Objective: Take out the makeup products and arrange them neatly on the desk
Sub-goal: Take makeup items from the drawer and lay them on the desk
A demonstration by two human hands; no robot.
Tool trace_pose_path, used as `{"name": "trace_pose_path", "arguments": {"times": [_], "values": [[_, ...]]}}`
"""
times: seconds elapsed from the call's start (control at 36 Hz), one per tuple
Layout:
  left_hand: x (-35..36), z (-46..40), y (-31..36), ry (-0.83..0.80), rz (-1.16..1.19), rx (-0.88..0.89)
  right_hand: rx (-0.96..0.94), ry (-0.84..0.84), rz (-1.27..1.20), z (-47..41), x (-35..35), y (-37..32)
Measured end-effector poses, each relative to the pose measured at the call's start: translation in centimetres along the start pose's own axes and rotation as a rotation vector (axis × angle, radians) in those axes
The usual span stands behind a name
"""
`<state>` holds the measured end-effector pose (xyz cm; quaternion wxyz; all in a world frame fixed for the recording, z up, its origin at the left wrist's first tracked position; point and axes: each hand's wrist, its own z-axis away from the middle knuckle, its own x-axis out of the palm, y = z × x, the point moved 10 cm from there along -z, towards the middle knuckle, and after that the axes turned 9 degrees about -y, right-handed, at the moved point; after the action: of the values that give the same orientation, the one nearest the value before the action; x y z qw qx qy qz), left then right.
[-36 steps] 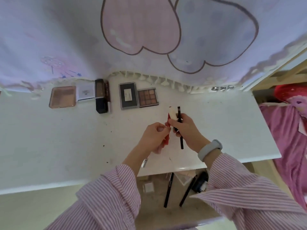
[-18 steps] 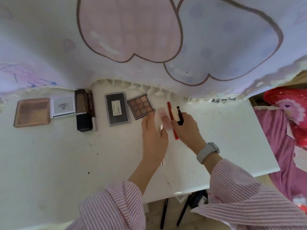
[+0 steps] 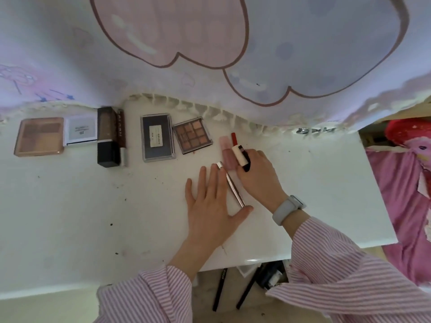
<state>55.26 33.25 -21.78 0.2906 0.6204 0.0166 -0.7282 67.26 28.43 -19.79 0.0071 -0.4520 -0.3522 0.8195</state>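
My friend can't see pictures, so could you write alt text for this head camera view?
Two hands line up slim lip products on a white desk: the left hand lies flat beside a silver tube, the right hand holds a cream tube. A row of palettes sits further left.

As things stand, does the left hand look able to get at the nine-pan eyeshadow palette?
Probably yes. The left hand lies flat and open on the desk, and only bare desk shows between its fingertips and the eyeshadow palette up ahead.
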Motion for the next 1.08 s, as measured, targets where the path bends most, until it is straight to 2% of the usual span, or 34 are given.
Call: {"name": "trace_pose_path", "arguments": {"times": [0.14, 0.25, 0.42, 0.58, 0.72, 0.92, 1.08], "values": [[-0.1, -0.7, -0.1, 0.023, 0.006, -0.024, -0.020, -0.040, -0.038, 0.5, -0.1, 0.7], [-0.4, -1.6, 0.2, 0.027, -0.010, 0.062, -0.040, -0.070, -0.105, 0.6, -0.3, 1.1], [-1.6, -2.5, 0.8, 0.076, -0.007, 0.129, 0.029, 0.049, -0.223, 0.7, -2.1, 3.0], [-1.7, -4.3, 1.6, 0.069, -0.053, 0.170, 0.019, -0.027, -0.211, 0.3, -2.0, 3.0], [-1.8, -4.6, 1.0, 0.073, -0.080, 0.166, 0.020, 0.004, -0.285, 0.4, -2.5, 3.8], [-0.4, -4.0, 0.9, -0.019, -0.159, 0.148, -0.160, 0.012, -0.226, 1.6, -1.9, 1.3], [-1.3, -4.4, -1.0, 0.000, -0.183, 0.068, -0.256, -0.128, -0.095, 2.5, 0.1, 0.4]]}}
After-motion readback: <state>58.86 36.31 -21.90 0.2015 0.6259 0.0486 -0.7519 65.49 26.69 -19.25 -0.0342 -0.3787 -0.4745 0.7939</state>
